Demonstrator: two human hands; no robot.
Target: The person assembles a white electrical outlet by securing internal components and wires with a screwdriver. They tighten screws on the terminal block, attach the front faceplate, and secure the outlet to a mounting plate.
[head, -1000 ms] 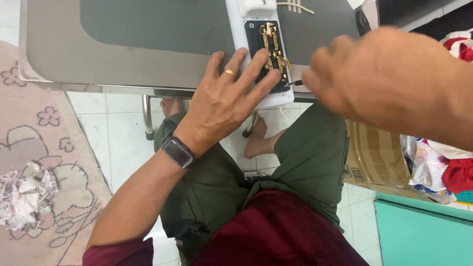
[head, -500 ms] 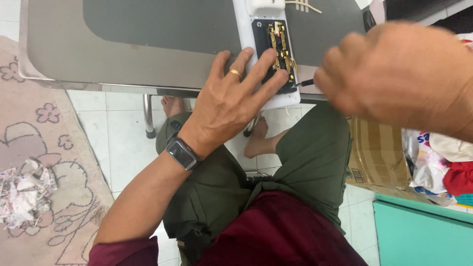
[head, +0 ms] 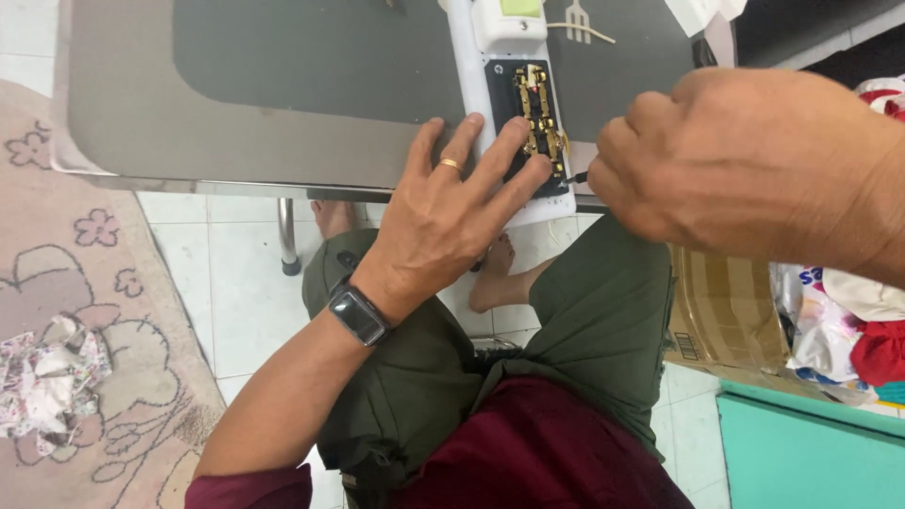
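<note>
Grey table (head: 236,104): bears the opened white plastic device with brass contacts (head: 535,113) at its near edge
Left hand (head: 443,221): fingers spread flat, pinning the device
Right hand (head: 745,160): fist closed, seemingly around a thin dark tool tip (head: 577,176) at the contacts

Grey desk (head: 283,85) with a metal edge, standing on a white tiled floor (head: 236,273). To the left, a pink rug (head: 85,311) with flower outlines and a crumpled floral cloth (head: 42,382) lying on it. At right, a brown cardboard box (head: 726,311), just beside a heap of bags and red fabric (head: 848,330). Below those, a turquoise surface (head: 801,452). On the desk's far side, a small pale fork-shaped piece (head: 577,21).
</note>
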